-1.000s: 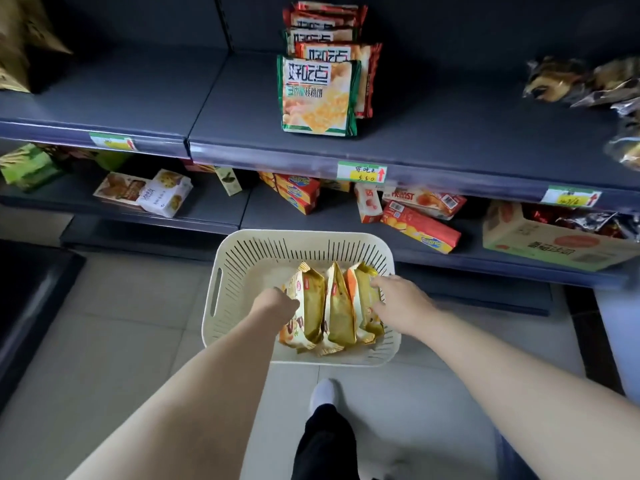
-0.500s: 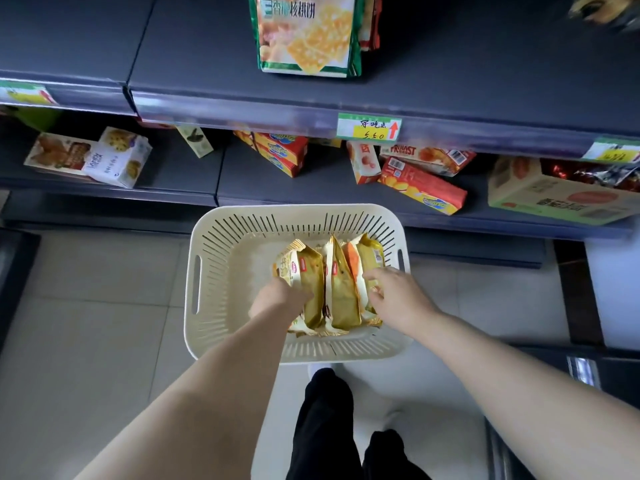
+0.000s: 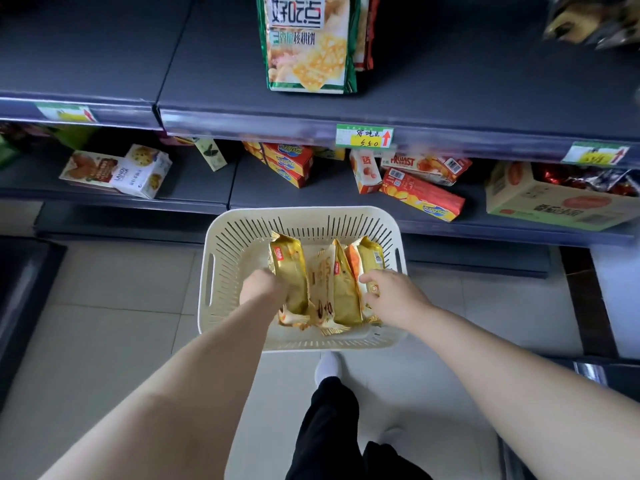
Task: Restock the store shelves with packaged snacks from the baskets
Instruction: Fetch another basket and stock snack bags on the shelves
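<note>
A cream slotted plastic basket (image 3: pixel 228 258) sits on the floor in front of the shelves. Inside it stand several gold snack packets (image 3: pixel 337 289) on edge, side by side. My left hand (image 3: pixel 263 285) grips the leftmost packet (image 3: pixel 291 271) from its left side, fingers tucked down beside it. My right hand (image 3: pixel 394 296) holds the rightmost packet (image 3: pixel 370 254) from the right, thumb on its face. The bundle is squeezed between both hands. The upper dark shelf (image 3: pixel 450 81) carries a standing row of green-and-white biscuit bags (image 3: pixel 306 43).
The lower shelf (image 3: pixel 194 188) holds white cookie boxes (image 3: pixel 138 171), red and yellow cracker boxes (image 3: pixel 420 199) and an open carton (image 3: pixel 554 202). Price tags (image 3: pixel 363 136) line the upper shelf edge. My dark trouser leg and white sock (image 3: pixel 329 365) stand just behind the basket.
The view has dropped and moved closer to the basket. Both hands have closed in on the outer packets and press the bundle together.
</note>
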Demonstrator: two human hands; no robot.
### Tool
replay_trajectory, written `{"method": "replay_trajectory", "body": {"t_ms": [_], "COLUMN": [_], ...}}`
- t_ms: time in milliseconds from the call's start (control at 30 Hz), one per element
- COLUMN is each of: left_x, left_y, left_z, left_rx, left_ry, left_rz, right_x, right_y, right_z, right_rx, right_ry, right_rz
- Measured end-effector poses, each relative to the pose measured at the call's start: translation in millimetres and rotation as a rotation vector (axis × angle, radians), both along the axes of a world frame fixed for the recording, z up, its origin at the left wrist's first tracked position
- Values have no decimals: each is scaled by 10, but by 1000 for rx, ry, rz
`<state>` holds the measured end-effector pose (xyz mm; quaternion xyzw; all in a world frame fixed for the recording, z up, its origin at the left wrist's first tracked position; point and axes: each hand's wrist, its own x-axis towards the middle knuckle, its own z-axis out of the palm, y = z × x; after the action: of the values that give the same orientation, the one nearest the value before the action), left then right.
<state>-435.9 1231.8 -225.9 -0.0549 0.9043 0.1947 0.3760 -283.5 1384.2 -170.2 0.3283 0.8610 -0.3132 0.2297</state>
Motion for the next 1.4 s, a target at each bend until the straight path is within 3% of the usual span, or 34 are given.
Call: {"method": "replay_trajectory", "body": {"t_ms": [133,300,600,667,767,833,900,1033,1100,1267,1400], "left_x": [42,386,1297,1474,1580,1554,1566,1737,1817,2000,2110], "left_y": [-14,113,454,500,493,456,427,440,480,630,745], "left_z": [384,1148,2007,2112,2141,2100,2113,2200,2214,2331,2564], "left_rx": [210,396,570,655,721,658,608,674,710,733,792], "left_ry": [-85,-158,-236,-217,-55,161,249,-100,-193,-119,-20], "left_rz": [244,313,223,216,222,208,194,216,187,216,210], "right_x": [98,371,1030,1156,1338,1458,1566,1771,1846,2005,2137], "right_y": [-64,-161,-216,-155,-39,30,104,232,317,467,539], "right_z": [185,504,842,900,1023,1097,1135,1257,1316,1646,1857], "right_rx": [6,35,8,-75,-356,-518,-658,-803,-800,-806,-535], "right_ry": [30,107,494,547,613,625,641,714,768,871,849], "right_rz": [61,88,-286,-418,-684,-832,-933,-961,-975,-999,-819]}}
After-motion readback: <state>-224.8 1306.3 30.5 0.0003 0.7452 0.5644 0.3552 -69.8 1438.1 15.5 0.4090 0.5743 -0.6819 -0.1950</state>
